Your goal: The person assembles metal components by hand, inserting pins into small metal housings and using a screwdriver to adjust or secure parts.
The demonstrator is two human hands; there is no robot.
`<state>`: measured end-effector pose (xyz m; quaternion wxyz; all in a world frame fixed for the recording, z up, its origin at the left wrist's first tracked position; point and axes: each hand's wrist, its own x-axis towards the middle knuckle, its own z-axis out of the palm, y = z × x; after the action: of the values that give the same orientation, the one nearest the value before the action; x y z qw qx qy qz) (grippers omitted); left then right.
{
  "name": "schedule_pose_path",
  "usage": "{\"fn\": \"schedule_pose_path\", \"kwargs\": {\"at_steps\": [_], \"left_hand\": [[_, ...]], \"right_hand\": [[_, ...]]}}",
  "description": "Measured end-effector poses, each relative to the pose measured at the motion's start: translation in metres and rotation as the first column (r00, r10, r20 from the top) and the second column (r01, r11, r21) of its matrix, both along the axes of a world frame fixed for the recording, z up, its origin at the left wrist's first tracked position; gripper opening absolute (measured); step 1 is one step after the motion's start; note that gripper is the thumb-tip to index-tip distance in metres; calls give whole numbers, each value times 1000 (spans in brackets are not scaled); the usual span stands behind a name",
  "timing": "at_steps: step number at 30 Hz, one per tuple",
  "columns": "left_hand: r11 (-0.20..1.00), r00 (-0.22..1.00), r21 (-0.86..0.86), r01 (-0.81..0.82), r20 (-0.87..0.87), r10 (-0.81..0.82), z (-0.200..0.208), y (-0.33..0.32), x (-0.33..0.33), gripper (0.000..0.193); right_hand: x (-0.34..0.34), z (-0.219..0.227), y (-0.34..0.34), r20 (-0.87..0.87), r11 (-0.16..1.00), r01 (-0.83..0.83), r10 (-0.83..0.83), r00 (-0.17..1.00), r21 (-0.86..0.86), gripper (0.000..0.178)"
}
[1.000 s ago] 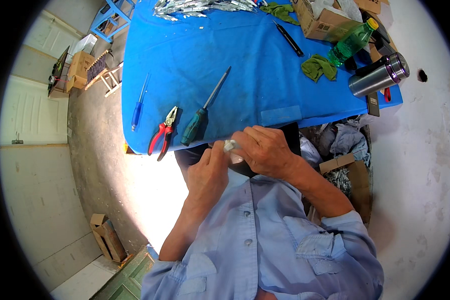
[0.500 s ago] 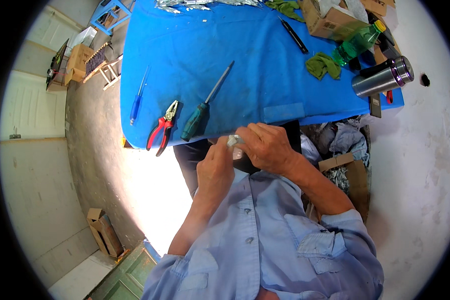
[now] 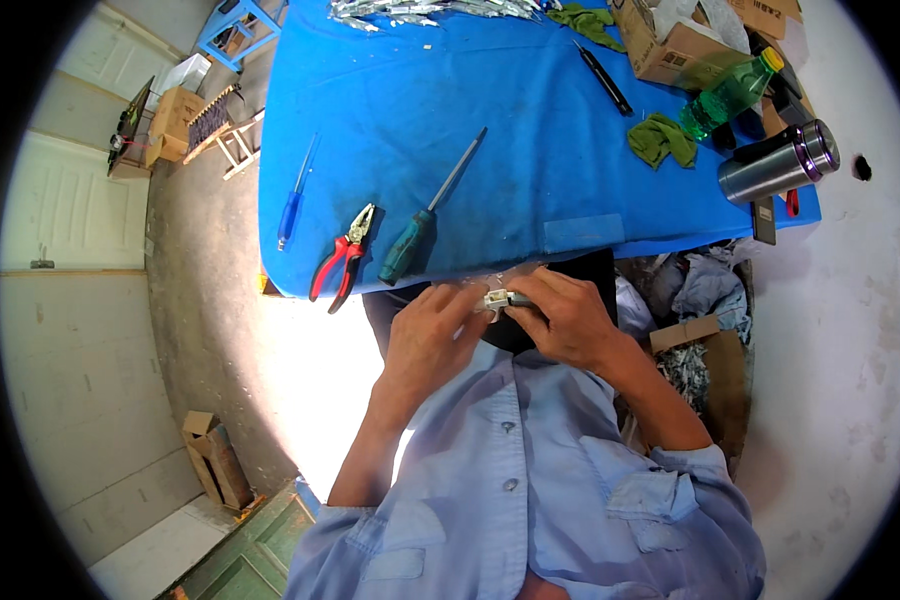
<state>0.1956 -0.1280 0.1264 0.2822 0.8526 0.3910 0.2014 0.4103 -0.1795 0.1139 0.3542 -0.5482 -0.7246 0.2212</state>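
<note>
Between both hands, just off the table's near edge, is a small white and grey part, blocky and pale; its exact kind I cannot make out. My left hand closes its fingertips on the left end. My right hand pinches the right end, where a darker grey piece shows between thumb and fingers. Beyond the hands on the blue cloth lie a screwdriver with a teal handle, red-and-black pliers with jaws pointing away, and a thin blue-handled screwdriver.
The blue-covered table holds a heap of silvery strips at its far edge. At right are a black pen-like tool, green cloth, a green bottle, a steel flask and a cardboard box. A torn carton stands below.
The hands have turned the small part, so its blocky white end and grey length now show. My left fingers have spread a little along it. The whole view has shifted slightly.
</note>
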Motion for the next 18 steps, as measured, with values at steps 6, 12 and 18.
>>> {"fn": "schedule_pose_path", "kwargs": {"at_steps": [6, 12, 18], "left_hand": [[985, 995, 141, -100, 25, 98, -5, -3, -4, 46], [939, 999, 344, -9, -36, 22, -2, -2, -3, 47], [935, 989, 322, 147, -79, -128, 3, 4, -8, 34]], "right_hand": [[-6, -6, -9, -167, 992, 78, -94, 981, -103, 23], [-10, 6, -12, -302, 921, -24, -103, 948, -388, 22], [-9, 13, -12, -504, 832, -217, -85, 859, -510, 14]]}}
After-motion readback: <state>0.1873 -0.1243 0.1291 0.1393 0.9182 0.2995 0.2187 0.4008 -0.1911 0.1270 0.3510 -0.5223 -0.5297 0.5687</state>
